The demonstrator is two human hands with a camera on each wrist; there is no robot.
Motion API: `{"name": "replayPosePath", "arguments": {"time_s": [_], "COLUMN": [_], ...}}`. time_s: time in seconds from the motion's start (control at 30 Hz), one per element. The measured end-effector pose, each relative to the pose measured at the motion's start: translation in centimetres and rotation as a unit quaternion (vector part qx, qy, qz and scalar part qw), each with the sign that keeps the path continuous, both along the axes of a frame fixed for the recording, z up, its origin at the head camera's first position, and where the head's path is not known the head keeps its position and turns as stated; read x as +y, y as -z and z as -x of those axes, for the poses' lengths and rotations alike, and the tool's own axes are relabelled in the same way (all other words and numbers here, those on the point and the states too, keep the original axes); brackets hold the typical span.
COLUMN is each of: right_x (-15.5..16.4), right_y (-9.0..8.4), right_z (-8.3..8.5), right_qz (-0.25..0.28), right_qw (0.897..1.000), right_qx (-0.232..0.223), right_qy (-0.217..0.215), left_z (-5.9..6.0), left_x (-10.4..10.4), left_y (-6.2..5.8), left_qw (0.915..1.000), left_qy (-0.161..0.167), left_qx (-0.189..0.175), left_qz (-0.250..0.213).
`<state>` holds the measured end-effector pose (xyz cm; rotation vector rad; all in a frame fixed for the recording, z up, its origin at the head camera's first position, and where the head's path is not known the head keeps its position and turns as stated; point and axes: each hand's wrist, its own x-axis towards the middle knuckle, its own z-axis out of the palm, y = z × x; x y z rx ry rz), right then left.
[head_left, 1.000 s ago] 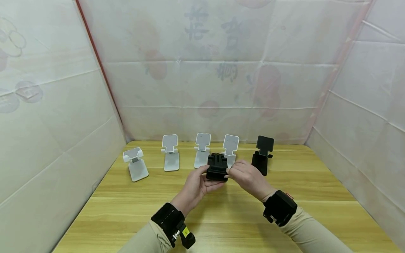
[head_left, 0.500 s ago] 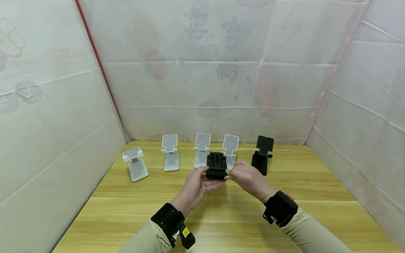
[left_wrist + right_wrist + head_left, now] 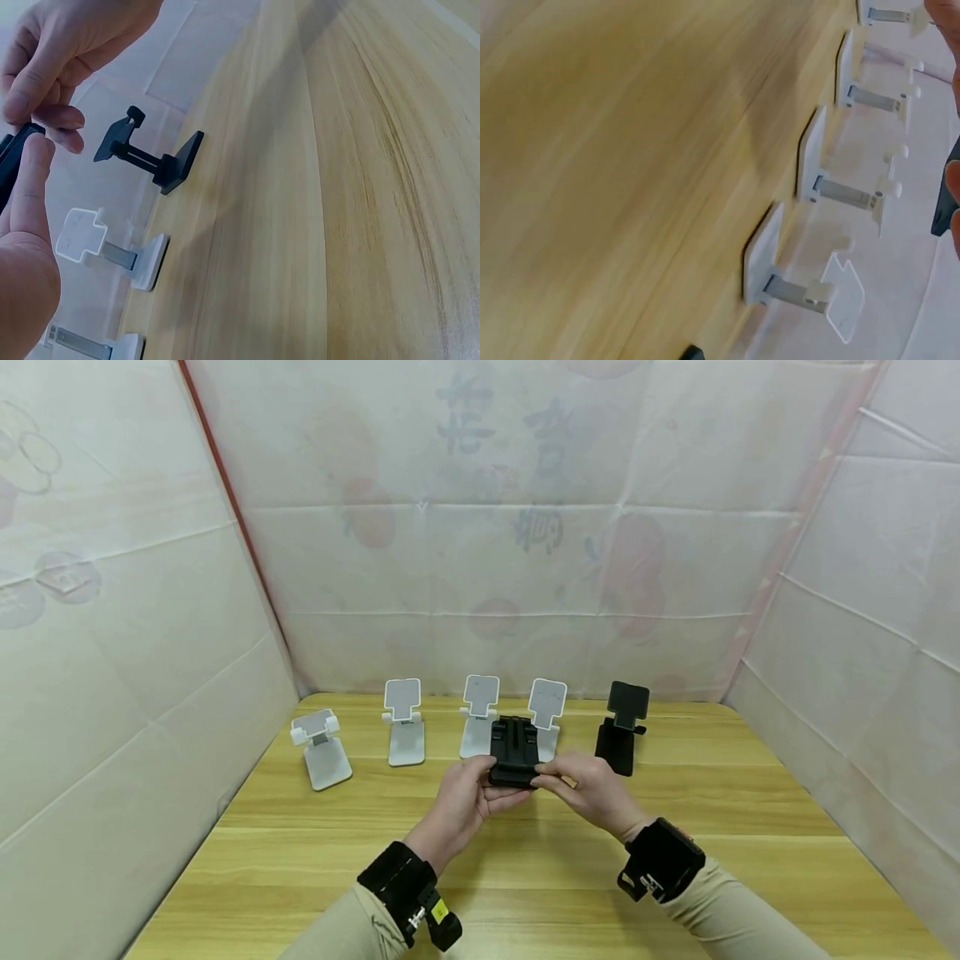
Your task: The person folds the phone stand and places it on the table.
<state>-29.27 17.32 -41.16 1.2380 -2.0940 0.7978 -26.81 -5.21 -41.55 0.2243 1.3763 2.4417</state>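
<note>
My left hand (image 3: 456, 803) holds a black folded phone stand (image 3: 514, 752) above the table, thumb along its left edge and fingers underneath. At the stand's near right corner, my right hand (image 3: 588, 789) pinches the edge between thumb and finger. The left wrist view shows the same held stand (image 3: 10, 161) edge-on at the far left, between both hands. Only a dark corner of the held stand (image 3: 946, 196) shows in the right wrist view, beside fingertips (image 3: 954, 180). Behind the held stand, a white phone stand (image 3: 547, 697) is partly covered by it.
Along the table's back stand other unfolded phone stands: a black one (image 3: 628, 702) on the right and several white ones, including one at centre (image 3: 480, 693), one left of it (image 3: 405, 745) and a lower-tilted one (image 3: 327, 766) at far left. The wooden table (image 3: 525, 893) spreads in front.
The held stand has tipped, so more of its grooved face shows and its far edge sits higher in view. My right hand's thumb and finger have shifted slightly at its corner.
</note>
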Motion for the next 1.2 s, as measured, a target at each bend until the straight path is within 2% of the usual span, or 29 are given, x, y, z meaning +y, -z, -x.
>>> {"name": "replayPosePath", "arguments": {"time_s": [0.07, 0.13, 0.23, 0.3, 0.43, 0.6, 0.7, 0.8, 0.97, 1.1, 1.2], "right_x": [-0.2, -0.3, -0.5, -0.6, -1.0, -1.2, -1.1, -0.9, -0.5, -0.1, 0.4], "right_y": [0.0, -0.1, -0.3, -0.3, -0.3, 0.0, 0.1, 0.3, 0.4, 0.5, 0.6], "right_z": [-0.3, -0.7, -1.1, -1.1, -0.9, -0.5, -0.4, -0.4, -0.5, -0.6, -0.8], "right_qz": [0.020, 0.048, 0.090, 0.114, 0.155, 0.197, 0.206, 0.206, 0.208, 0.202, 0.190], "right_qw": [0.997, 0.985, 0.950, 0.924, 0.878, 0.825, 0.799, 0.779, 0.755, 0.750, 0.750], "right_qx": [-0.071, -0.161, -0.293, -0.358, -0.443, -0.520, -0.557, -0.587, -0.620, -0.629, -0.632], "right_qy": [0.013, 0.029, 0.059, 0.073, 0.091, 0.105, 0.095, 0.076, 0.052, 0.045, 0.048], "left_z": [0.0, 0.0, 0.0, 0.0, -0.1, -0.4, -0.4, -0.4, -0.5, -0.6, -0.5], "left_x": [0.0, 0.0, 0.1, 0.1, 0.2, 0.4, 0.4, 0.3, 0.1, 0.0, -0.1], "left_y": [0.0, 0.0, 0.0, 0.0, 0.1, 0.2, 0.4, 0.6, 0.9, 1.0, 1.1], "left_qw": [1.0000, 0.9999, 0.9999, 0.9998, 0.9995, 0.9992, 0.9991, 0.9986, 0.9968, 0.9945, 0.9892], "left_qy": [0.004, 0.008, 0.011, 0.015, 0.024, 0.031, 0.032, 0.039, 0.060, 0.076, 0.078], "left_qx": [0.004, 0.006, 0.008, 0.009, 0.016, 0.019, 0.021, 0.023, 0.036, 0.035, 0.036], "left_qz": [0.004, 0.004, 0.006, 0.006, 0.010, 0.017, 0.020, 0.027, 0.040, 0.063, 0.118]}}
